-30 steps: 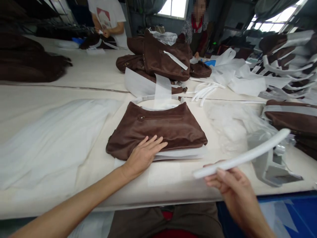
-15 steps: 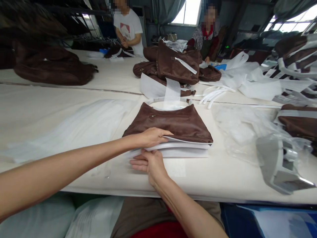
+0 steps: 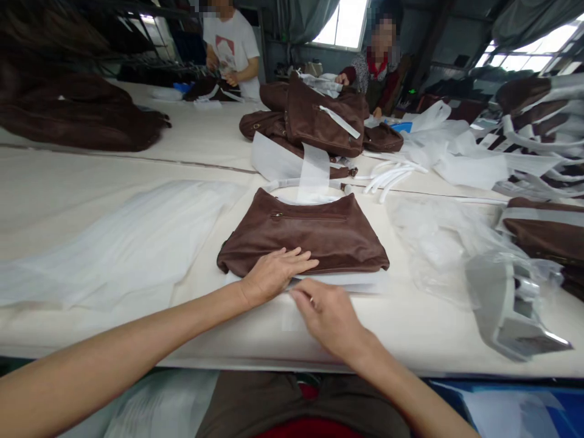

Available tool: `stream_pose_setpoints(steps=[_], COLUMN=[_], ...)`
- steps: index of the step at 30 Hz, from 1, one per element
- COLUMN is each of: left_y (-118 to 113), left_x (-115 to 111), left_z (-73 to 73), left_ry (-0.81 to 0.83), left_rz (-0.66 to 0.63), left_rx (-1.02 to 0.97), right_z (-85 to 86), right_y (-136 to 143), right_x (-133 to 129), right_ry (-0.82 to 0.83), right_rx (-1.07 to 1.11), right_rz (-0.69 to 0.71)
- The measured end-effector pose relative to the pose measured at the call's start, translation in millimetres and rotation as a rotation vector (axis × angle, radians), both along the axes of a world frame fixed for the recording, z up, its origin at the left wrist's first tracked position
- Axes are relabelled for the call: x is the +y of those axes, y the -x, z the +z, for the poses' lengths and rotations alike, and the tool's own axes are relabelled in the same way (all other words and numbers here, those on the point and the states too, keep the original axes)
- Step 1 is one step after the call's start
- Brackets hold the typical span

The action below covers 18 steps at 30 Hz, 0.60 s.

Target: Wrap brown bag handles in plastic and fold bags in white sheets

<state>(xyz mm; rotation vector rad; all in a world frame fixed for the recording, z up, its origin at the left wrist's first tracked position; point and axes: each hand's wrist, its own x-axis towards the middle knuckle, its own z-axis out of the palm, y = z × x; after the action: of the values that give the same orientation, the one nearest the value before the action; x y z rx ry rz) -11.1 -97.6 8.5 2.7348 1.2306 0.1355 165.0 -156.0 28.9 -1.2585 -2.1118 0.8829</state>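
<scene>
A brown handbag (image 3: pixel 305 237) lies flat before me, its zipped pocket facing up and its wrapped handle pointing away. My left hand (image 3: pixel 278 272) rests on the bag's lower front, palm down, with fingers stretched out. Sheets of white paper (image 3: pixel 349 281) stick out from under the bag's near edge. At that edge my right hand (image 3: pixel 329 313) is closed, thumb and fingertips pinched on the paper's border. The fingertips are partly hidden.
Thin white sheets (image 3: pixel 132 237) spread out on the left. A grey tape dispenser (image 3: pixel 495 310) and clear plastic bags (image 3: pixel 433 243) are on the right. More brown bags (image 3: pixel 326 118) are piled beyond, white tubes (image 3: pixel 395 176) beside them. Two people stand across the table.
My left hand has gone from gripping the bag's raised near edge to lying flat on it. The bag's edge has come down over the paper. My right hand has moved right and closed.
</scene>
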Motion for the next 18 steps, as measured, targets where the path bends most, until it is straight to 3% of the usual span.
stream_pose_setpoints(steps=[2,4,7,11,18], left_y=[0.2,0.6,0.7,1.1,19.4], left_x=[-3.0,-7.6,-16.2,-23.3,-21.3], left_z=[-6.5,-14.4,-27.8,-33.7,-14.4], left_ry=[-0.086,-0.177,-0.303,-0.335,-0.205], left_rz=[-0.029,-0.053,-0.067,-0.075,-0.089], left_rx=[0.001,-0.011,-0.026,-0.038,-0.058], right_z=[11.1,7.1,-24.5,-63.1,-69.1], right_y=[-29.4,-49.6,-66.6,-81.9,-83.3], right_x=[17.1,35.9,50.0,46.2,46.3], right_ry=[-0.412,-0.61,-0.67,-0.718,-0.821], right_rx=[-0.207,-0.421,-0.6,-0.614,-0.551], right_rz=[0.041,0.11,0.26,0.284,0.274])
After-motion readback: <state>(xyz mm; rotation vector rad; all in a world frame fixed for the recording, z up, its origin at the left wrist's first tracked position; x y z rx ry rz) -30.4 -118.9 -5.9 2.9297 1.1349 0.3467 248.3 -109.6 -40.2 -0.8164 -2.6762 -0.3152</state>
